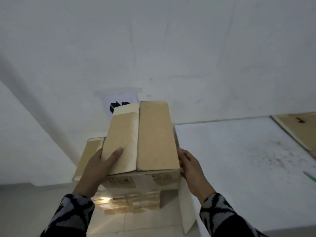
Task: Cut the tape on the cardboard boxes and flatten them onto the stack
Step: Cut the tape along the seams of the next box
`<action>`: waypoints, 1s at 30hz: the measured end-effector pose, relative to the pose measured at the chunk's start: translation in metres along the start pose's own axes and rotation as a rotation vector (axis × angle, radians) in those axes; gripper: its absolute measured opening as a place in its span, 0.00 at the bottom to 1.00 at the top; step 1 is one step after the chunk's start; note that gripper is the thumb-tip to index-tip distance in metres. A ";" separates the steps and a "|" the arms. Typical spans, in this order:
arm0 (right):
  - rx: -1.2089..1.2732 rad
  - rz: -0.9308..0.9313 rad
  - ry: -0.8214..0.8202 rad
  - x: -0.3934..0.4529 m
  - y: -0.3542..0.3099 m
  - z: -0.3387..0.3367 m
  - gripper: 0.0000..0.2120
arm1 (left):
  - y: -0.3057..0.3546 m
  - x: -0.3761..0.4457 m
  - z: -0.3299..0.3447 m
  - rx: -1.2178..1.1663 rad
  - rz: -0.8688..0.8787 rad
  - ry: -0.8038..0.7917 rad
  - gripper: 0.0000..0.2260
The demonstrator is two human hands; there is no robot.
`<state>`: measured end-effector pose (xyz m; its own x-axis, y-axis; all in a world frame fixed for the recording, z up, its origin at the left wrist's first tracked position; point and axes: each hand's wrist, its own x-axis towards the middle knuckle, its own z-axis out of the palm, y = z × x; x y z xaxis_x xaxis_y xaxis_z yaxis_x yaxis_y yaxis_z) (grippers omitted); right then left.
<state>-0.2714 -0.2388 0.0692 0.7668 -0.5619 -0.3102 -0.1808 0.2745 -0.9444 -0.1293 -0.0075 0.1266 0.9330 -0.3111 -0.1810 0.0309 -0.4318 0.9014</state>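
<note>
A tan cardboard box is held up in front of me, its two top flaps meeting along a centre seam. My left hand grips its near-left corner, thumb lying on the left flap and fingers underneath. My right hand presses flat against the box's right side. Below the box a pile of cardboard sits on the tiled floor. Another cardboard piece shows behind the box at the left.
A white table stands to the right, with flat cardboard sheets at its far right and a green object at its right edge. A white wall with a taped paper marker is behind.
</note>
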 end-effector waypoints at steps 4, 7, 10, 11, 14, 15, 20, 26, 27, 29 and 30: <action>-0.079 0.107 0.130 0.010 -0.011 -0.084 0.27 | 0.026 0.015 0.077 0.016 0.071 -0.108 0.23; 0.031 0.242 0.031 0.004 -0.026 -0.149 0.35 | 0.051 0.022 0.141 -0.003 0.097 -0.259 0.23; 0.162 0.235 0.020 -0.007 -0.039 -0.207 0.38 | 0.070 0.021 0.205 -0.002 0.185 -0.373 0.23; 0.166 0.212 0.050 -0.008 -0.040 -0.226 0.39 | 0.076 0.019 0.225 -0.015 0.216 -0.405 0.24; 0.230 0.138 0.114 -0.007 -0.036 -0.280 0.39 | 0.091 0.020 0.282 -0.105 0.155 -0.557 0.27; 0.257 0.131 0.135 -0.004 -0.035 -0.299 0.39 | 0.098 0.020 0.299 -0.151 0.087 -0.634 0.30; 0.316 0.095 0.100 0.016 -0.035 -0.401 0.37 | 0.143 0.009 0.398 0.072 -0.058 -0.774 0.57; 0.282 0.080 0.148 0.042 -0.074 -0.501 0.26 | 0.163 -0.015 0.523 0.153 0.010 -0.712 0.43; 0.208 0.057 0.184 0.046 -0.085 -0.509 0.25 | 0.167 -0.018 0.540 0.036 0.034 -0.761 0.34; 0.025 -0.001 0.268 0.058 -0.106 -0.517 0.20 | 0.181 -0.026 0.569 -0.137 0.014 -0.765 0.21; -0.072 -0.044 0.308 0.064 -0.116 -0.518 0.19 | 0.188 -0.030 0.579 -0.194 -0.057 -0.724 0.19</action>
<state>-0.5208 -0.7108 0.1021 0.5548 -0.7847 -0.2765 -0.2026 0.1948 -0.9597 -0.3593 -0.5699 0.0739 0.4614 -0.8007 -0.3821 0.1968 -0.3276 0.9241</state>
